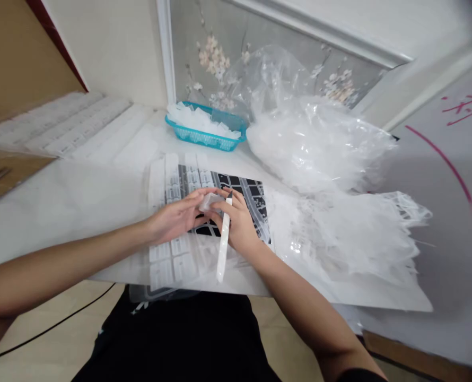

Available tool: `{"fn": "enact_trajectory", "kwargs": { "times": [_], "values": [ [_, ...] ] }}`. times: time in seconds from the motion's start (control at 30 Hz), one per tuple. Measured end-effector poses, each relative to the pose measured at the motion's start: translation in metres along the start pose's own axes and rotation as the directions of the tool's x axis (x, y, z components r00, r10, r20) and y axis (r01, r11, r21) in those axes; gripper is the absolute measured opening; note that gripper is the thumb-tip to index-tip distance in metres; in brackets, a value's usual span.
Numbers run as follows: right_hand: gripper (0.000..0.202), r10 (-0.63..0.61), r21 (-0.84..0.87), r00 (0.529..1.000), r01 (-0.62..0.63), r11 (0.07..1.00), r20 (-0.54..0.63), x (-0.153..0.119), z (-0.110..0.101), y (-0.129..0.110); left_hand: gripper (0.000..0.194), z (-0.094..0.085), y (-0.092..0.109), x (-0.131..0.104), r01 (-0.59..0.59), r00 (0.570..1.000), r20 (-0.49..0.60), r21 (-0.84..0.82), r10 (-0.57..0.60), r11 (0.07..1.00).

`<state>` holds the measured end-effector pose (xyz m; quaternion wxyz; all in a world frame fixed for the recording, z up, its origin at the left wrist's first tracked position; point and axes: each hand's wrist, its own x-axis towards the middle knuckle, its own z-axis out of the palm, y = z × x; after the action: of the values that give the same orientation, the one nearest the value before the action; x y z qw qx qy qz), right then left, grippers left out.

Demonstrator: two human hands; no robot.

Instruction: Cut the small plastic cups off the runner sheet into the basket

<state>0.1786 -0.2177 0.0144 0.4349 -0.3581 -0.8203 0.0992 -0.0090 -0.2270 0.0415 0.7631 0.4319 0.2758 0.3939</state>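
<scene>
Both hands meet over a black-and-white patterned sheet on the table. A small translucent plastic piece is pinched between them. My left hand grips its left side with the fingers closed. My right hand touches the piece with its fingertips and also holds a slim white pen-like tool, whose dark tip points away from me. Whether the tool is a pen or a knife I cannot tell. Rows of clear, moulded plastic pieces lie under and beside my hands, over the sheet's left part.
A turquoise basket of translucent pieces stands at the back. Right of it sits a large clear plastic bag, with a pile of thin white netting-like material in front. Rows of white pieces lie at the back left.
</scene>
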Motion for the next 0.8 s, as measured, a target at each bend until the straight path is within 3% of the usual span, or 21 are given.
{"fn": "enact_trajectory", "kwargs": {
  "times": [0.07,0.17,0.27,0.37,0.43,0.5,0.53,0.57,0.6,0.67,0.73,0.8],
  "values": [
    [0.008,0.047,0.034,0.997,-0.045,0.998,-0.064,0.001,0.000,0.001,0.044,-0.005,0.005,0.004,-0.015,0.999,0.034,0.206,0.008,0.978],
    [0.011,0.084,0.064,0.991,-0.078,0.995,-0.102,0.006,-0.003,0.004,0.046,-0.012,0.012,0.014,-0.083,0.996,0.029,0.489,0.079,0.868],
    [0.018,0.143,0.071,0.978,-0.133,0.989,-0.150,0.011,-0.007,0.011,0.046,-0.020,0.020,0.035,-0.126,0.987,0.001,0.618,0.159,0.776],
    [0.027,0.243,0.074,0.949,-0.233,0.970,-0.203,0.015,-0.012,0.020,0.049,-0.028,0.036,0.078,-0.228,0.954,0.021,0.702,0.300,0.675],
    [0.038,0.301,0.071,0.928,-0.292,0.954,-0.222,0.017,-0.014,0.025,0.048,-0.032,0.049,0.117,-0.313,0.874,-0.007,0.757,0.486,0.573],
    [0.043,0.324,0.062,0.919,-0.318,0.946,-0.226,0.017,-0.016,0.028,0.052,-0.035,0.061,0.159,-0.369,0.723,-0.048,0.816,0.689,0.444],
    [0.044,0.318,0.057,0.922,-0.313,0.948,-0.220,0.017,-0.017,0.029,0.053,-0.037,0.065,0.178,-0.373,0.670,-0.029,0.851,0.742,0.370],
    [0.043,0.300,0.051,0.930,-0.296,0.954,-0.211,0.017,-0.018,0.029,0.053,-0.040,0.068,0.196,-0.336,0.653,0.004,0.898,0.757,0.285],
    [0.042,0.275,0.043,0.941,-0.272,0.961,-0.197,0.016,-0.019,0.029,0.051,-0.043,0.070,0.211,-0.263,0.679,0.040,0.946,0.733,0.192],
    [0.041,0.235,0.042,0.958,-0.231,0.972,-0.163,0.015,-0.023,0.028,0.046,-0.050,0.070,0.232,-0.107,0.774,0.057,0.993,0.631,0.042],
    [0.042,0.256,0.111,0.958,-0.242,0.964,-0.133,0.015,-0.027,0.028,0.045,-0.060,0.071,0.241,-0.007,0.839,0.016,1.000,0.544,-0.017],
    [0.048,0.350,0.265,0.929,-0.309,0.914,-0.122,0.014,-0.031,0.028,0.053,-0.071,0.073,0.241,0.028,0.857,0.000,0.999,0.516,-0.046]
  ]
}}
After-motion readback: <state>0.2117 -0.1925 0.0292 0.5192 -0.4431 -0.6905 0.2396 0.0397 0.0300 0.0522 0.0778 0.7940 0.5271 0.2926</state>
